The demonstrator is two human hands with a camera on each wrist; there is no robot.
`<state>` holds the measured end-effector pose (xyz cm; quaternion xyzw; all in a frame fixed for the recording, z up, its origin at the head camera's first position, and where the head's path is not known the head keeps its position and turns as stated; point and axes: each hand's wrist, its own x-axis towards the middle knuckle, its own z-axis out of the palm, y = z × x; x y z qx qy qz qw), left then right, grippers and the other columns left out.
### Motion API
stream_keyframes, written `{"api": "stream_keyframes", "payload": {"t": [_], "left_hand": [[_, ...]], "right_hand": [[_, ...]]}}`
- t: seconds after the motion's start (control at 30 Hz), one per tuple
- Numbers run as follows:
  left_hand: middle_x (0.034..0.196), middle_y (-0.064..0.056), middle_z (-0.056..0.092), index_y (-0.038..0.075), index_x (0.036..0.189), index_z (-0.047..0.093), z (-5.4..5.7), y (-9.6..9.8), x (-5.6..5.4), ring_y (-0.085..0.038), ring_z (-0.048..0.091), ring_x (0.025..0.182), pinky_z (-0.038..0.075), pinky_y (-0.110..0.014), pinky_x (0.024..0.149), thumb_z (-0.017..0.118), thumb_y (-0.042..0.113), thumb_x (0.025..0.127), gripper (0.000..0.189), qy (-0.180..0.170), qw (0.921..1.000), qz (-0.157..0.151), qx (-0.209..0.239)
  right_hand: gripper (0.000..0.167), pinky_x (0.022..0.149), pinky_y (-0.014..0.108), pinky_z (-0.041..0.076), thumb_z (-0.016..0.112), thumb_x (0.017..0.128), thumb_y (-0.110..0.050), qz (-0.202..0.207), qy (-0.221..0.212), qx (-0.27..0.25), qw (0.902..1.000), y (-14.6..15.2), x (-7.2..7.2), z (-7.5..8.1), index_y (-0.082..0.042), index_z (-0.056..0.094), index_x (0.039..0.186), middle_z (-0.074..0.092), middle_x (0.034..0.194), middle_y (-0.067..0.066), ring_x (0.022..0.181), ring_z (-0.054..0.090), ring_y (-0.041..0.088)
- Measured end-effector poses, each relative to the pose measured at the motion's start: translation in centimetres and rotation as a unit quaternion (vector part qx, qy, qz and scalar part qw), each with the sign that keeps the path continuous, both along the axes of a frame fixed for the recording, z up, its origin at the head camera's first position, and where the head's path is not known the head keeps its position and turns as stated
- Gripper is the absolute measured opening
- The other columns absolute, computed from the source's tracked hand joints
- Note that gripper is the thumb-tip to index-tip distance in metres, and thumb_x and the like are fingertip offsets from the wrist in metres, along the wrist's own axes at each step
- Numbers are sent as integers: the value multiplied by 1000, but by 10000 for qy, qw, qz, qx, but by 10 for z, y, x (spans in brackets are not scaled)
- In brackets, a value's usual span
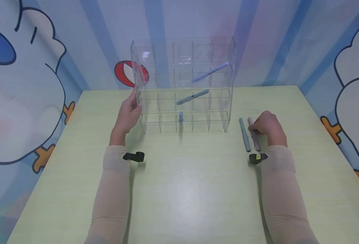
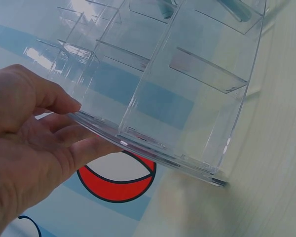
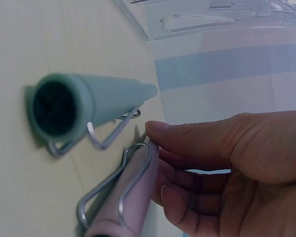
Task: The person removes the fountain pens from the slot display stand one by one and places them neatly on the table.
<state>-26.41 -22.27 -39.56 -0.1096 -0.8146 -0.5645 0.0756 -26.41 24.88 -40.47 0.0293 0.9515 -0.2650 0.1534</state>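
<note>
A clear acrylic rack (image 1: pixel 164 113) with rows of small compartments stands upright towards the back of the table. My left hand (image 1: pixel 129 113) grips its left side wall, thumb on one face and fingers on the other, as the left wrist view shows. To the right of the rack, my right hand (image 1: pixel 268 125) pinches a pink pen (image 3: pixel 126 197) with a wire clip, near its far end, low over the table. Beside it lies a green pen (image 1: pixel 245 135), whose hollow near end and wire clip show large in the right wrist view.
Inside the rack a lavender pen (image 1: pixel 211 72) leans across an upper row and a grey-green pen (image 1: pixel 192 97) lies slanted lower down. A blue pen (image 1: pixel 181 117) points outward from the bottom row. Behind the table (image 1: pixel 185 203) rises a cartoon-printed wall (image 1: pixel 100 40).
</note>
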Motion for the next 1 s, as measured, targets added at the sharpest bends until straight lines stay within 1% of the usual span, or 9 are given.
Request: {"api": "stream_keyframes", "payload": {"t": [0.07,0.27,0.43,0.57,0.73,0.8,0.87,0.93,1.0], "left_hand": [[165,-1,24,28,161,20,3,1,2,-26,31,146,38,-49,110,43,-5,100,73,-69,10000,7,10],[165,-9,21,17,161,17,27,10,19,-33,27,147,34,-50,112,41,-8,99,71,-258,9997,-15,-9],[165,-9,22,16,161,17,30,12,22,-33,28,147,34,-49,112,41,-8,99,70,-264,9996,12,-63],[165,-9,22,16,161,18,28,11,20,-33,29,146,35,-49,111,42,-8,99,71,-267,9996,36,-100],[165,-5,23,21,161,18,13,5,8,-32,30,146,36,-51,110,43,-7,99,72,-236,9997,4,4],[165,-3,24,25,161,19,7,3,3,-30,31,146,37,-51,110,43,-6,100,73,-209,9998,-1,26],[164,-1,25,28,161,20,4,1,0,-28,32,145,38,-49,110,43,-4,100,73,-182,9998,1,25],[164,0,26,31,161,20,2,0,-1,-28,34,145,39,-49,108,43,-3,101,72,-174,9998,8,13],[164,0,26,33,160,20,1,-1,-1,-29,35,144,41,-49,107,43,-2,101,72,-177,9998,1,10]], "right_hand": [[26,63,35,44,69,91,-15,-15,8,0,10000,0,0,-1,11,75,91,70,74,12,68,54,22],[26,60,34,43,69,91,-15,-53,-1,-34,10000,0,-1,-2,10,74,88,68,72,11,65,53,21],[28,62,35,44,69,92,-17,-101,-52,-62,9999,0,-1,-1,11,74,90,68,75,12,68,53,22],[32,67,38,46,69,93,-19,-128,-73,-75,9999,1,1,0,12,73,96,70,82,17,73,55,26],[35,69,40,46,68,93,-21,-218,73,-65,9997,2,3,2,12,73,100,70,90,21,80,55,29],[39,72,43,49,67,93,-22,-294,202,-111,9993,3,4,3,14,70,106,70,95,25,84,59,33],[44,78,48,52,66,95,-23,-388,312,-227,9985,3,4,7,16,66,115,68,103,29,91,62,39],[50,86,54,51,63,97,-24,-501,519,-429,9965,1,5,12,17,59,125,65,113,33,101,63,44],[53,91,56,49,61,99,-27,-639,810,-719,9921,-5,8,19,15,56,131,63,119,33,108,62,45]]}}
